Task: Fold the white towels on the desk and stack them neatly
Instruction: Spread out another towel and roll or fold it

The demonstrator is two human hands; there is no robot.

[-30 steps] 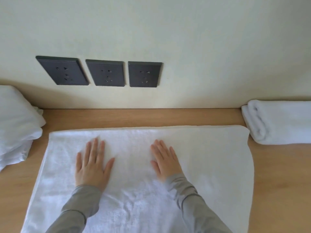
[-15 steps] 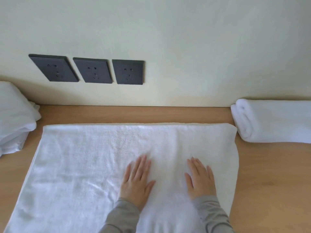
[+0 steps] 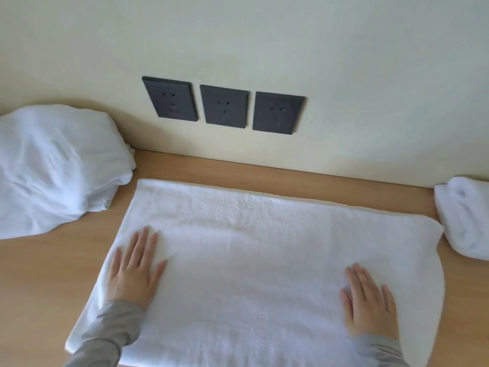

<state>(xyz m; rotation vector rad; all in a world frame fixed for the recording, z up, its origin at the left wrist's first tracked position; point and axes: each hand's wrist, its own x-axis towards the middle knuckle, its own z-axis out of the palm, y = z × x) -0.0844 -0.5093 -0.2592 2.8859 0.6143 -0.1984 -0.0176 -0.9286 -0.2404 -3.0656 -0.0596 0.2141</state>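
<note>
"Towel [image 3: 251, 260] first. Where is the big white one?"

"It lies spread flat on the wooden desk [image 3: 39, 287], right in front of the person. Its near edge runs out of the bottom of the view."

"And the hands?"

"Both lie on top of it, palms down. The left hand [image 3: 135, 274] presses close to the towel's left edge. The right hand [image 3: 370, 305] presses on its right side. They are well apart, with lots of bare towel between them."

"Are the fingers holding anything?"

"No. The fingers are straight and flat on the cloth, a little spread. Nothing is pinched. Grey sleeves [image 3: 105, 332] cover both wrists."

"What is farther back?"

"On the left, a soft heap of white towels [image 3: 53, 165] sits on the desk, just beside the flat towel's far left corner. On the right, a folded white towel [image 3: 465, 218] lies just beside the far right corner. I cannot tell if they touch."

"And behind all that?"

"A pale wall [image 3: 264, 35] with three dark sockets [image 3: 224, 106] in a row."
</note>
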